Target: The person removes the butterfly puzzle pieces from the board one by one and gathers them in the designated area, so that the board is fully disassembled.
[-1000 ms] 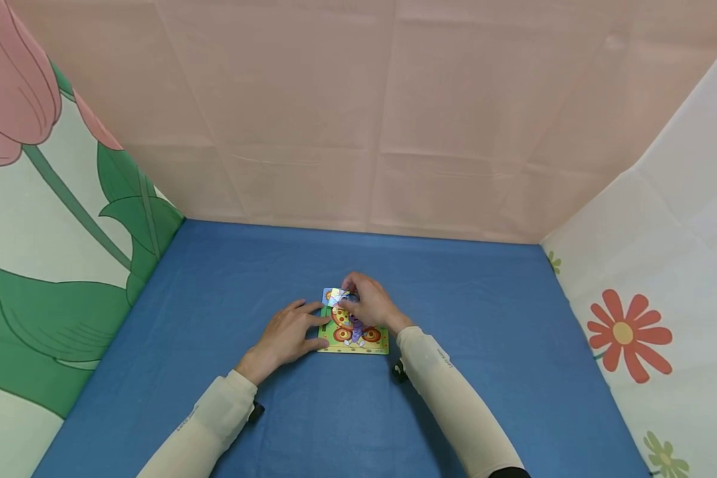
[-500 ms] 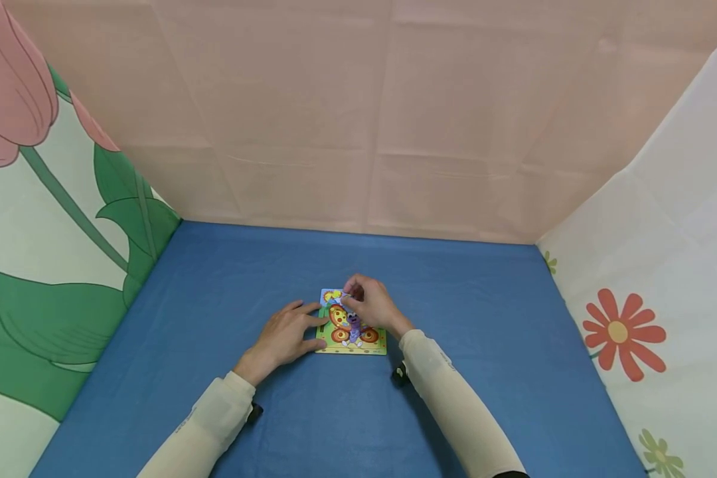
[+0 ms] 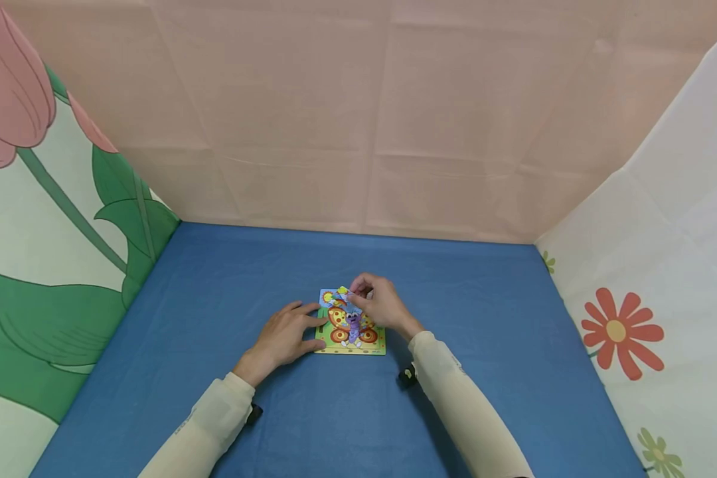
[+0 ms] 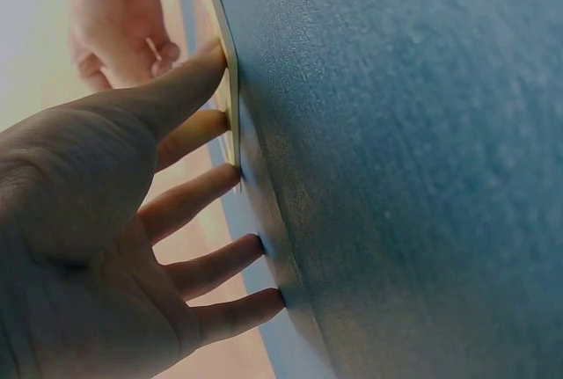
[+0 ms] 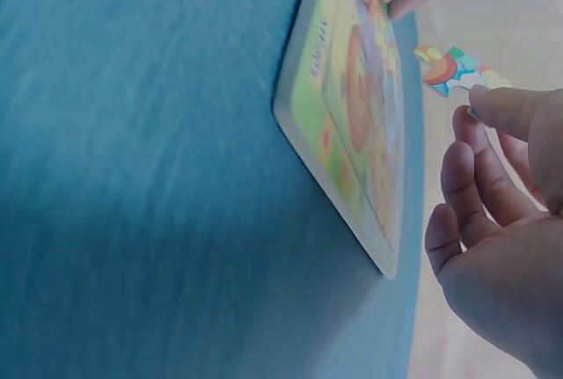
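Note:
A small jigsaw board [image 3: 350,350] with a purple-bodied butterfly picture lies flat on the blue cloth. My left hand [image 3: 283,335] holds steady at its left edge with fingers spread. In the left wrist view the thumb and nearer fingertips touch the board's rim [image 4: 232,89], while two others rest on the cloth. Between thumb and index finger my right hand [image 3: 384,307] pinches a colourful puzzle piece [image 5: 453,71], raised above the board in the right wrist view. That piece overlaps the board's top edge in the head view, and the right fingers hide the top right corner.
Blue cloth [image 3: 245,265] covers the table around the board. A plain beige sheet [image 3: 358,119] hangs behind; a leaf-and-tulip print [image 3: 48,318] stands at left and a white flower-print sheet [image 3: 693,265] at right.
My right hand has shifted slightly to the right and lifted the pinched piece off the board's top part, showing more of the picture. The left hand stays in place.

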A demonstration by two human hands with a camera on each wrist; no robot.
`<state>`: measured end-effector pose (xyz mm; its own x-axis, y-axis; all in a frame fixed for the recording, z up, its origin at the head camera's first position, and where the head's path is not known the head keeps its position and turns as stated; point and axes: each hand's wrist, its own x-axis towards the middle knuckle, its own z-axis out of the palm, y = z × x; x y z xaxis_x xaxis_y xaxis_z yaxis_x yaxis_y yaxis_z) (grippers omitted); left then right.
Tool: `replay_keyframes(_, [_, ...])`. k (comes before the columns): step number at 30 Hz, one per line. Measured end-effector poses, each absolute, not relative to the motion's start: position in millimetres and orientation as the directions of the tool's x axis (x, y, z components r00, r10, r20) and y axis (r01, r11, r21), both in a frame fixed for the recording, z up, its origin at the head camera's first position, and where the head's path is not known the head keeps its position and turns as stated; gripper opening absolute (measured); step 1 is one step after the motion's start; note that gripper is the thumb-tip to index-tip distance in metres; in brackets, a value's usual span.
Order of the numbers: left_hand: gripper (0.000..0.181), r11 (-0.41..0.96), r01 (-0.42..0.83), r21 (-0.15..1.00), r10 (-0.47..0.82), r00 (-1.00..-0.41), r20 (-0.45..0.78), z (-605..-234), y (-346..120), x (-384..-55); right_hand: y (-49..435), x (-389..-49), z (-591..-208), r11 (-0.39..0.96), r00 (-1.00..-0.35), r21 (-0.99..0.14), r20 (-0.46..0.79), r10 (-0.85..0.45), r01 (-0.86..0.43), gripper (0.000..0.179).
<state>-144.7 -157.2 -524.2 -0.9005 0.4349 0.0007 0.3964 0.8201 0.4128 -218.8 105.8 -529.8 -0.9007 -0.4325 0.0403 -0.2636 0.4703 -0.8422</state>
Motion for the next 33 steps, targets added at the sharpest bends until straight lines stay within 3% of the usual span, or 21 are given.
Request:
replay_keyframes(14, [0.050, 0.826, 0.395, 0.402, 0.433, -0.901, -0.005, -522.6, -155.7, -143.0, 148.5, -212.2, -528.3, 0.480, -0.918, -0.825, 0.112, -0.380, -0.299, 0.004])
replay_keyframes(33, [0.053, 0.827, 0.388, 0.406, 0.427, -0.904, -0.006, -523.8, -154.0, -143.3, 219.7, -219.3, -537.9, 0.574, -0.970, -0.792, 0.089, -0.226, -0.206, 0.010])
